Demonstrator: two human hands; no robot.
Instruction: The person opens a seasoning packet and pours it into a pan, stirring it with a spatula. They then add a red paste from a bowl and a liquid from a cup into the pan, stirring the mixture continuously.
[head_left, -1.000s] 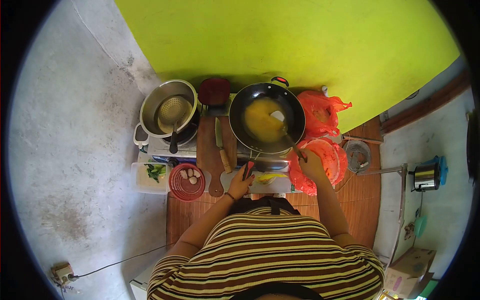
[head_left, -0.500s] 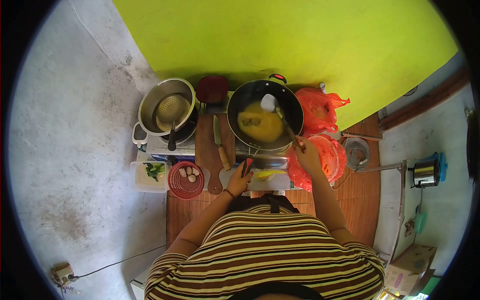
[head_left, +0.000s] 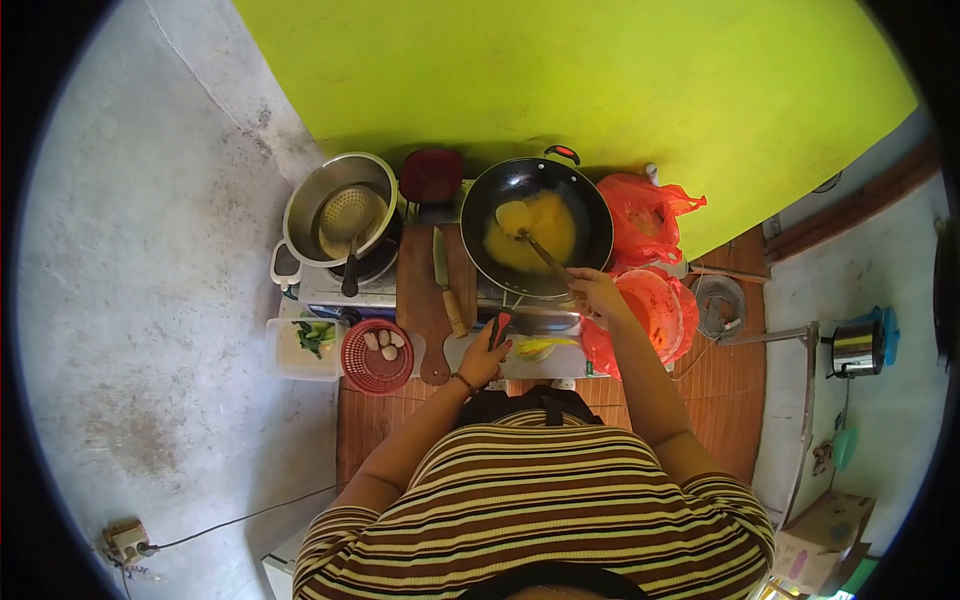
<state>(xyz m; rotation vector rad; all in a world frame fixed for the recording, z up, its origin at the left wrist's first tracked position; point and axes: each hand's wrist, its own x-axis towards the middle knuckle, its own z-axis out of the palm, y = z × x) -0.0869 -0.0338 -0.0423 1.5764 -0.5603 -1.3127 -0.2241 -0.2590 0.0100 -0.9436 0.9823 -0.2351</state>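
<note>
My left hand is closed around the red and black handle of a dark wok. Yellow food and liquid lie in the wok's bowl. My right hand grips the end of a spatula, whose pale head rests in the yellow food at its left side. Beside the wok on the left, a knife with a wooden grip lies on a brown cutting board.
A metal pot holds a perforated ladle. Nearer are a tub of greens and a red basket with several pale pieces. Red plastic bags stand right of the wok, by a red-lined container.
The spatula head has moved down and left from the wok's upper part into the yellow food. My right hand has shifted slightly left and up. The whole view has shifted a little.
</note>
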